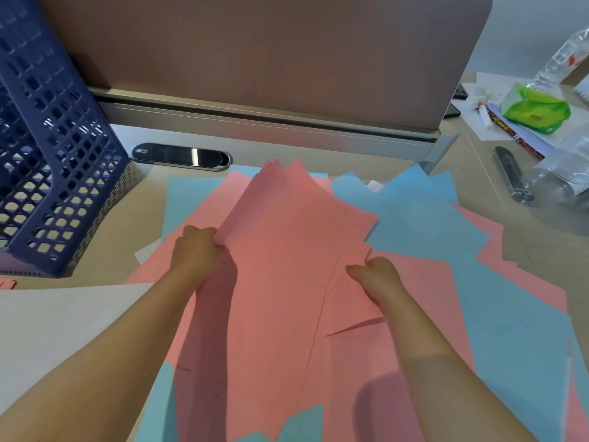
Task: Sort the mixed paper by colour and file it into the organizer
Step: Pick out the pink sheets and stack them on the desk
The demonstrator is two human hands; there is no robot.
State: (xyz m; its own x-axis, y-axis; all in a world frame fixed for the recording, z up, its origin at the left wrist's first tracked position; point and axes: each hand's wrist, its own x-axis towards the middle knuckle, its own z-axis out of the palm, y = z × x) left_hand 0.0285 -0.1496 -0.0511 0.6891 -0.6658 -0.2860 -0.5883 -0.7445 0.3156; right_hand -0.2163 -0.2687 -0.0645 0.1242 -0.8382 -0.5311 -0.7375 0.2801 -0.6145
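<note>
A loose stack of pink sheets (287, 244) is lifted at its left edge over the paper pile in the middle of the desk. My left hand (199, 250) pinches that left edge. My right hand (377, 275) rests on the stack's right side with its fingers curled on a pink sheet. Blue sheets (420, 224) lie spread to the right and under the pink ones. A white sheet (57, 320) lies at the left. The dark blue mesh organizer (54, 161) stands at the far left.
A brown partition panel (271, 59) closes the back of the desk, with a black cable grommet (181, 156) in front of it. At the right lie empty plastic bottles (561, 180), a green tissue pack (535, 111), a black stapler (510, 173) and papers.
</note>
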